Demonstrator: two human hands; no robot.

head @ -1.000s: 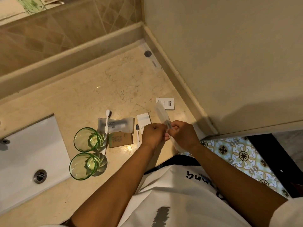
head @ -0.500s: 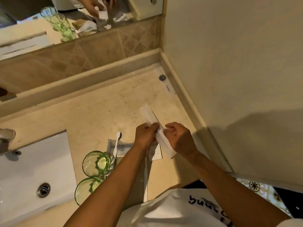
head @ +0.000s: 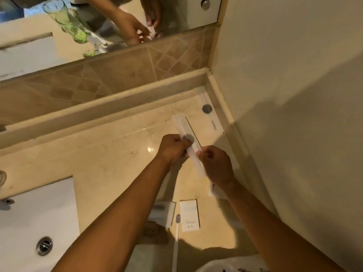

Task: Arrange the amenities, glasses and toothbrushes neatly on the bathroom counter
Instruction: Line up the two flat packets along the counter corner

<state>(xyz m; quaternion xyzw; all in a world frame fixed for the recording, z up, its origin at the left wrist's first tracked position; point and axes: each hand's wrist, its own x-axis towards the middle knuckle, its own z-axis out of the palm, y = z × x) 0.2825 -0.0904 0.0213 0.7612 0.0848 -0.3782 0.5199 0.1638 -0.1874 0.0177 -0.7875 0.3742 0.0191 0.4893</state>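
sink: white, smooth basin sunk into the desk's left side, metal drain showing. We're not touching it.

desk: glossy beige stone with faint veins and some dark specks, so flat packets should slide and line up easily on it.

left hand: closed in a pinch on the wrapped toothbrush, thumb near the grey round mark on the sleeve.

wrapped toothbrush: long thin white sleeve, papery or plastic, we can't tell which. It's up off the desk between both hands, angled toward the back right corner. Our guess is we're straightening it to lay it down there, or opening it.

right hand: also pinched shut on the sleeve, lower down, steadying it.

loose toothbrush: unwrapped, white, lying flat near the front edge, bristle head pointing back.

small packet: flat white rectangle just beside that brush head, still waiting to be lined up.

glasses: only seen as green reflections in the mirror.
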